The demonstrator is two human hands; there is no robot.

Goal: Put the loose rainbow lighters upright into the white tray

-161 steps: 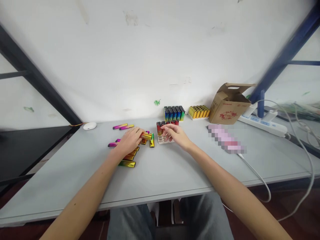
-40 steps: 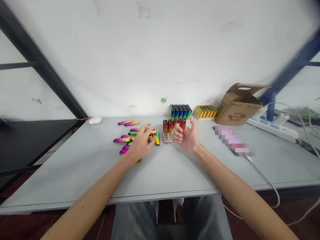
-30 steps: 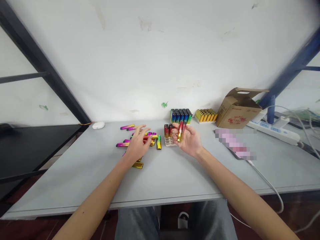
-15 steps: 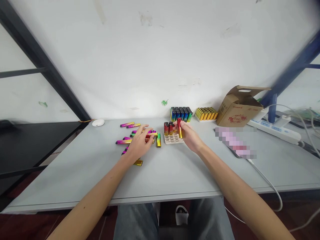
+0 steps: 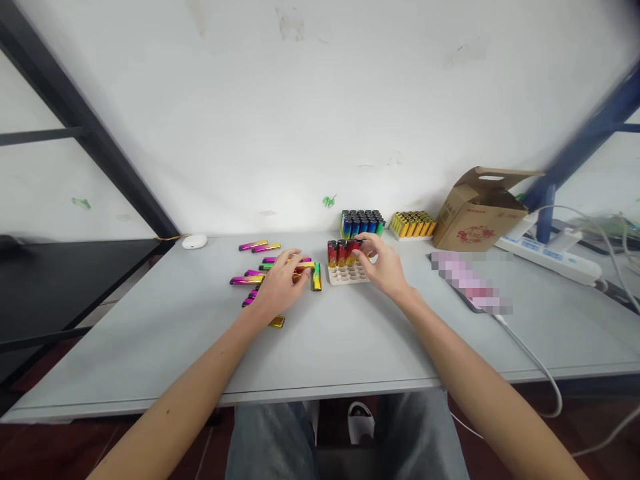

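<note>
My left hand [image 5: 283, 285] lies over a loose pile of shiny purple, gold and green lighters, its fingers apart. A gold lighter [image 5: 306, 265] shows between its thumb and forefinger; a green-yellow lighter [image 5: 317, 277] lies just right of it. My right hand [image 5: 385, 267] is closed at the right end of a row of red-gold lighters [image 5: 342, 253], thumb and forefinger on a red lighter [image 5: 357, 245]. These stand upright along the back of a pale tray with holes [image 5: 345, 275]. My right fingers partly hide the row's end.
Behind the tray stand a block of blue-green lighters [image 5: 361, 225] and a tray of yellow ones [image 5: 413, 225]. On the right are an open cardboard box [image 5: 483, 223], a phone with a cable [image 5: 470, 283] and a power strip [image 5: 555, 260]. A white case [image 5: 195, 241] sits at the left.
My right hand has lowered the red lighter from above the tray to the row's right end. My left hand has stayed almost in place over the pile.
</note>
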